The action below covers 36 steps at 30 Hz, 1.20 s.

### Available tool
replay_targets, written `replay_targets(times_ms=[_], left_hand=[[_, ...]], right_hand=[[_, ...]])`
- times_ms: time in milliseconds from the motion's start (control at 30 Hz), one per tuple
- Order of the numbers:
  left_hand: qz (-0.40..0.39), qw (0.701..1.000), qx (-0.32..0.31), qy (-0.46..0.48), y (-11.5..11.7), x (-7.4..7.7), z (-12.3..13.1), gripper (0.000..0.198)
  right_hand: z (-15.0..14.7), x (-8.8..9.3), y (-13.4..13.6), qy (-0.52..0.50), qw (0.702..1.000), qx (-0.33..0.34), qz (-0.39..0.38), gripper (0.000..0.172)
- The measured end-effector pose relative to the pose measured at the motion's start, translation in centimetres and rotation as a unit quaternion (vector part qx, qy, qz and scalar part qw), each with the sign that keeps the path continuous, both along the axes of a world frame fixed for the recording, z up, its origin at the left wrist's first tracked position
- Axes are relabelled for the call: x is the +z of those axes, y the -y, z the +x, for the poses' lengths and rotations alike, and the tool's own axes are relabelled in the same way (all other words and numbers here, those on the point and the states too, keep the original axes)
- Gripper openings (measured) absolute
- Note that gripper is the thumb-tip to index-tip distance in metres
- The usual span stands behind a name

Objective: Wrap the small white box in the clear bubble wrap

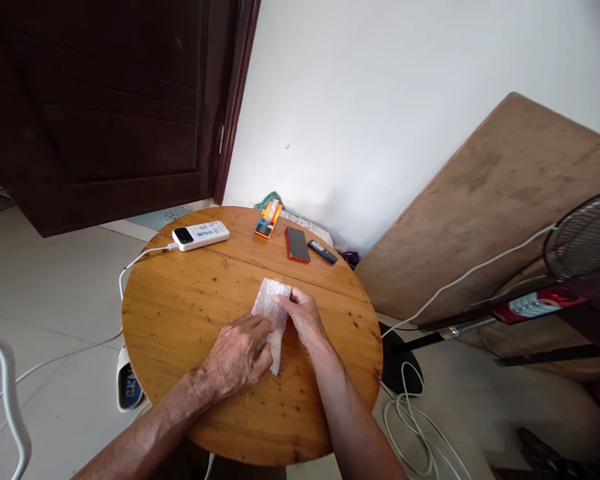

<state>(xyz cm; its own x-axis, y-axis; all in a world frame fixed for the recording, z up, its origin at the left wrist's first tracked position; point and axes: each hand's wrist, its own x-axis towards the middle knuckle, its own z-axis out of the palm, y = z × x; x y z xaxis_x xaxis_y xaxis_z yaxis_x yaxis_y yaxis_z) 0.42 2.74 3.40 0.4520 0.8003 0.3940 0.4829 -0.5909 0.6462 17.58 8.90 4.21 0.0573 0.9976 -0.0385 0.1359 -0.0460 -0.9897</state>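
Observation:
A small sheet of white bubble wrap (pixel 270 299) lies on the round wooden table (pixel 190 313). My left hand (pixel 240 357) rests on its near part, fingers curled down and pressing it to the tabletop. My right hand (pixel 303 313) pinches its right edge between thumb and fingers. Both hands hide much of the sheet.
At the table's far side lie a white power bank (pixel 201 235) with a white cable (pixel 130 263), an orange and blue object (pixel 269 222), a red-edged phone (pixel 297 244) and a small dark device (pixel 323 251). A wooden board (pixel 500 200) leans at right, beside a fan (pixel 587 243) and floor cables (pixel 415 420).

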Motion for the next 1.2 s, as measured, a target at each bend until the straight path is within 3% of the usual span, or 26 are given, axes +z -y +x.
replay_targets(times_ms=[167,333,467,567,667,767,933,1000,1067,1133,1200], left_hand=[[-0.003,1.0,0.023,0.015,0.1,-0.6,0.1,0.028],[-0.002,0.997,0.077,-0.002,0.4,-0.8,0.3,0.024],[-0.009,0.991,0.129,-0.026,0.7,-0.7,0.4,0.02],[-0.04,0.983,0.179,-0.024,0.9,-0.7,0.4,0.028],[-0.041,0.979,0.201,0.011,0.7,-1.1,0.3,0.048],[-0.026,0.987,0.156,0.039,0.4,-1.7,0.2,0.061],[-0.044,0.995,0.052,0.076,0.1,-1.7,-1.1,0.027],[-0.07,0.995,0.006,0.069,0.3,-1.2,-2.2,0.033],[-0.105,0.993,-0.049,0.034,0.5,-0.6,-3.3,0.052],[-0.104,0.992,-0.071,0.012,0.6,-0.4,-3.9,0.063],[-0.078,0.994,-0.07,0.014,0.5,-0.7,-3.8,0.062]], right_hand=[[-0.1,1.4,1.3,-0.005,0.998,0.044,0.046,0.022],[0.1,3.0,3.9,0.08,0.991,0.085,0.072,0.015],[-0.3,3.6,6.1,0.142,0.98,0.071,0.122,0.01],[-0.7,3.4,7.4,0.166,0.972,0.06,0.153,0.008],[-1.0,2.8,8.7,0.196,0.964,0.059,0.168,0.01],[-1.2,1.8,9.9,0.253,0.944,0.056,0.204,0.016],[-1.4,0.3,11.7,0.32,0.9,0.056,0.292,0.029],[-1.3,-0.2,12.1,0.342,0.885,0.059,0.309,0.028],[-1.1,-0.8,12.2,0.365,0.871,0.065,0.322,0.03],[-1.0,-1.4,12.1,0.383,0.86,0.069,0.329,0.034],[-1.0,-1.9,12.0,0.392,0.856,0.07,0.329,0.038]])
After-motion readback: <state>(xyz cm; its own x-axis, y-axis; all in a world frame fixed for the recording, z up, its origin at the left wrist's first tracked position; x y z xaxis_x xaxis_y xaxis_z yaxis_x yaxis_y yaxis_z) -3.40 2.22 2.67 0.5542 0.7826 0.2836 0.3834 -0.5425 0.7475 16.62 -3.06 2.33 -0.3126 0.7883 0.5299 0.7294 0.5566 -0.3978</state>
